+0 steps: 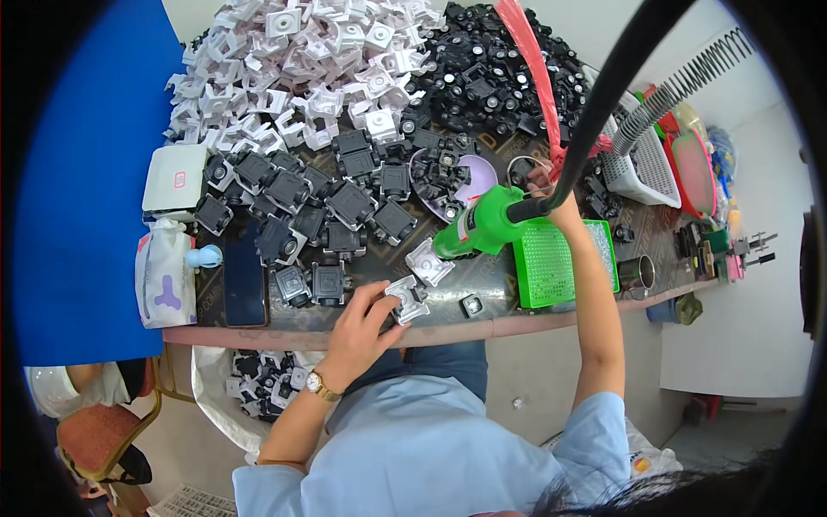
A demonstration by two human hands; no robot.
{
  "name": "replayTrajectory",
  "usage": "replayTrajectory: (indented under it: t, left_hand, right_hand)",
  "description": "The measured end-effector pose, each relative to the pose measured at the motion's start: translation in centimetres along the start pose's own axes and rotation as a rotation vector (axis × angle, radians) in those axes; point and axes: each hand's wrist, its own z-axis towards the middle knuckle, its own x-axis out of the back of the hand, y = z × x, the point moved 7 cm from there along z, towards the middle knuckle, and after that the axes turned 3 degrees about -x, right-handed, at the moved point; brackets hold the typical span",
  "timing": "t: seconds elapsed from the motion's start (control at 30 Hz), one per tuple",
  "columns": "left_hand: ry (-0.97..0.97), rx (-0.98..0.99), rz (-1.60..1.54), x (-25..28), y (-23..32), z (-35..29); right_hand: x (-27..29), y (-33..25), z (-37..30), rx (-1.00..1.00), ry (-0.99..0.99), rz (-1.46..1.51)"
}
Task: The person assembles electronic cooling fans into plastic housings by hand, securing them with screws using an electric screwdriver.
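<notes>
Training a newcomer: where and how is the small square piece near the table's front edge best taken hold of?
Probably by two opposite side edges, pinched from above: the small square piece looks compact and lies apart on the table. Coming from the right seems freer, as the left hand holds a white part on its left.

Brackets (pixel 293 69) heap at the table's (pixel 207 293) back left, small parts (pixel 508 77) at back right; blocks (pixel 349 204) lie before the brackets, a bowl (pixel 478 177) to their right. At the left end, a box (pixel 172 179) is behind a pack (pixel 164 297), with a phone (pixel 246 289) right of the pack. A driver (pixel 478 226) is left of a tray (pixel 547 267), a cup (pixel 636 273) right of it, a basket (pixel 650 177) behind the cup.
</notes>
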Motion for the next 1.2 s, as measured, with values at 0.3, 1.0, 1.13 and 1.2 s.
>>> replayTrajectory:
  t: [0.3, 1.0, 1.13, 1.2]
  left_hand:
    - [-0.013, 0.013, 0.001, -0.2, 0.2, 0.5]
    - [0.003, 0.069, -0.024, 0.2, -0.2, 0.2]
    - [0.001, 0.063, -0.067, 0.2, -0.5, 0.3]
    - [0.001, 0.067, -0.106, 0.2, -0.5, 0.7]
  right_hand:
    - [1.0, -1.6, 0.8, 0.079, -0.061, -0.283]
    - [0.6, -3.1, 0.0, 0.071, -0.181, -0.272]
    - [0.3, -2.5, 0.7, 0.108, -0.134, -0.335]
    - [0.9, -2.1, 0.3, 0.156, -0.194, -0.302]
